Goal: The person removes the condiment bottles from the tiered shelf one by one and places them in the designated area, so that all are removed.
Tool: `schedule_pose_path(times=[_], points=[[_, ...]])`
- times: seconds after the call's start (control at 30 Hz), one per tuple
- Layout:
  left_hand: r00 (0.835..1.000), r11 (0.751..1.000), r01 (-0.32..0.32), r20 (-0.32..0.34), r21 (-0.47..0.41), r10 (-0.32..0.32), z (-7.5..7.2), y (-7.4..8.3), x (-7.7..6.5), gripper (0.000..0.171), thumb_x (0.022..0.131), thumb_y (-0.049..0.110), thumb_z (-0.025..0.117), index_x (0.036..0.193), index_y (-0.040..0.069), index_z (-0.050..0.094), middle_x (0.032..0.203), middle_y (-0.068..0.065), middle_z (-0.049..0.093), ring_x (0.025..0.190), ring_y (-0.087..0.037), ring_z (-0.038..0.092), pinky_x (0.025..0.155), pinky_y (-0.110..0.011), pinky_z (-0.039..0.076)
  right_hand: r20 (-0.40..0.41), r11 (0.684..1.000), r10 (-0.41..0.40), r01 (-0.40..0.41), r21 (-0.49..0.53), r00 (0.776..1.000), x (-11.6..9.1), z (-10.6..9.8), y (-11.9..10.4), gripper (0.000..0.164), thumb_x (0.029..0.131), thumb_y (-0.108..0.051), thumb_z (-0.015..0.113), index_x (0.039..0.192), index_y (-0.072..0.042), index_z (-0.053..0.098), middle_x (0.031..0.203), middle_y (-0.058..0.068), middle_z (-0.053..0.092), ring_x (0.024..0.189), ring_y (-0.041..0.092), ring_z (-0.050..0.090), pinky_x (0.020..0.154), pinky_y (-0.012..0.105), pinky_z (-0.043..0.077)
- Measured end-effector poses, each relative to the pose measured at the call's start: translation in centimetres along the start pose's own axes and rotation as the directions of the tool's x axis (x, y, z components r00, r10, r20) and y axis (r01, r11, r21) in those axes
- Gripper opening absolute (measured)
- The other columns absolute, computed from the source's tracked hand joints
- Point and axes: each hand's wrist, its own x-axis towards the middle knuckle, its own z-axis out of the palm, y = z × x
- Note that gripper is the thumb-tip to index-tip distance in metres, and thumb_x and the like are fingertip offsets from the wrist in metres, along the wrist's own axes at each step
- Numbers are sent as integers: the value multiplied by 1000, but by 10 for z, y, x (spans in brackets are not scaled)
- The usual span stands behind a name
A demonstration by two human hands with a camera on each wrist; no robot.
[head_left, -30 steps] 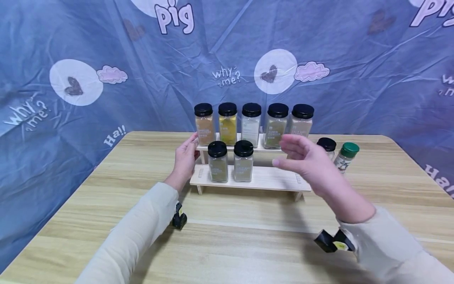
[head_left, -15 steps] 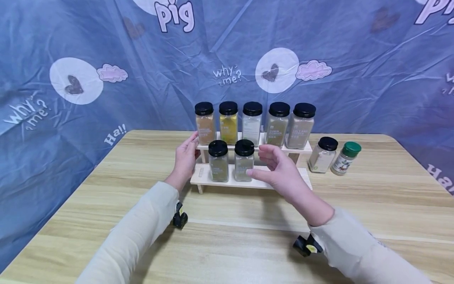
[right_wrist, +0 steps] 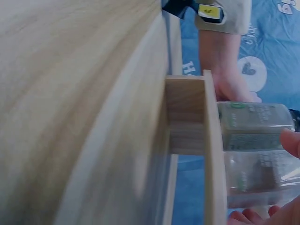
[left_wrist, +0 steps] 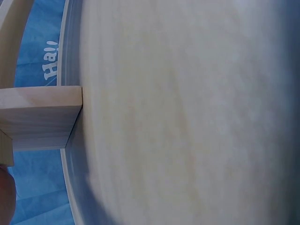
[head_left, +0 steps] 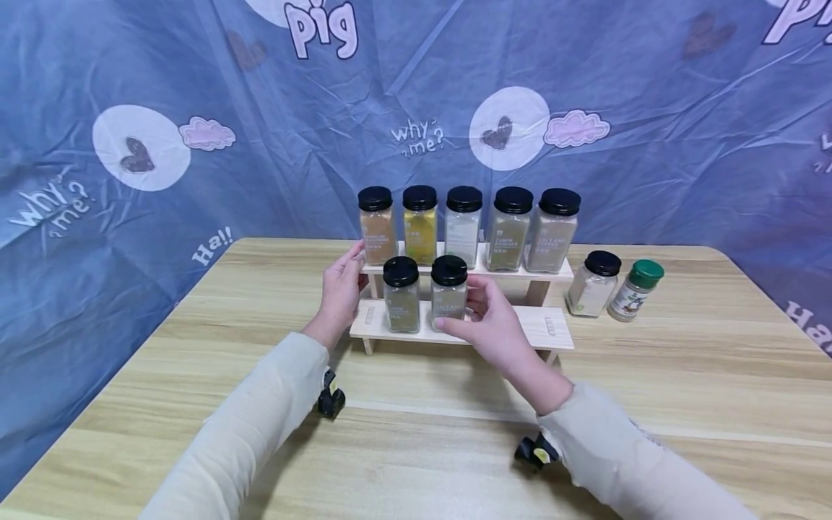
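Observation:
A two-tier wooden rack (head_left: 529, 328) bears clear spice jars with black lids. My left hand (head_left: 339, 289) grips the left end of its upper tier; most of its fingers are hidden behind the wood. On the lower tier stand a cumin-coloured spice jar (head_left: 402, 307) and, to its right, a salt and pepper jar (head_left: 448, 292). My right hand (head_left: 497, 325) holds that salt and pepper jar, thumb across the front and fingers curled at its right side. The jar stands upright on the tier. In the right wrist view the thumb (right_wrist: 291, 141) lies against the glass.
Several jars line the upper tier, among them a yellow spice jar (head_left: 419, 231) and a cumin powder jar (head_left: 510, 235). Right of the rack, a black-lidded jar (head_left: 593, 285) and a green-capped shaker (head_left: 635, 292) stand on the wooden table (head_left: 403, 448). A blue cloth (head_left: 292, 180) hangs behind.
My right hand has moved left from the rack's right side to the salt and pepper jar on the lower tier, and its fingers have closed around it. My left hand stays put.

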Motion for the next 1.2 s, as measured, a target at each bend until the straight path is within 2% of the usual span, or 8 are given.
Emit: schedule_pose_path(times=[0.2, 0.43, 0.57, 0.9, 1.03, 1.2], points=[[1000, 1000, 1, 1, 3, -1, -2, 0, -1, 40, 95, 14, 43, 134, 13, 50, 138, -3, 48, 78, -1, 58, 76, -17, 48, -57, 1000, -7, 6, -1, 998, 4, 12, 8, 73, 68, -1, 77, 130, -2, 37, 123, 15, 52, 118, 25, 47, 110, 32, 29], [1000, 1000, -2, 1, 1, 2, -2, -2, 1, 40, 94, 13, 43, 134, 12, 50, 138, -5, 49, 77, -2, 59, 75, -17, 49, -136, 990, -44, 25, -141, 990, 8, 21, 14, 77, 66, -10, 81, 130, -5, 38, 117, 15, 53, 110, 27, 51, 100, 37, 40], [1000, 1000, -2, 4, 5, 2, -2, -2, 2, 40, 95, 14, 43, 134, 13, 49, 139, -4, 47, 80, -2, 60, 77, -17, 49, -175, 982, -72, 39, -183, 982, 10, 24, 16, 76, 65, -12, 81, 129, -6, 41, 114, 14, 56, 106, 26, 52, 94, 37, 43], [1000, 999, -29, 9, 37, 29, -2, -1, -2, 40, 94, 17, 46, 133, 16, 51, 141, -1, 45, 99, -11, 58, 89, -28, 48, -238, 983, -85, 43, -177, 967, 9, 25, 15, 70, 63, -10, 82, 123, -8, 48, 106, 13, 61, 97, 24, 56, 86, 34, 45], [1000, 999, -31, 7, 43, 31, -2, -1, -3, 40, 93, 17, 46, 133, 16, 51, 141, 0, 45, 97, -11, 58, 89, -28, 48, -244, 986, -93, 56, -156, 965, 8, 26, 16, 68, 62, -8, 82, 122, -8, 49, 105, 12, 61, 96, 24, 57, 85, 33, 46], [1000, 998, 3, 1, 59, -3, -2, -2, 0, 41, 95, 17, 43, 135, 17, 48, 143, 3, 43, 98, -11, 55, 92, -31, 45, -251, 986, -105, 67, -152, 962, 6, 26, 17, 68, 62, -9, 83, 122, -9, 51, 103, 11, 61, 94, 22, 56, 83, 32, 46]])
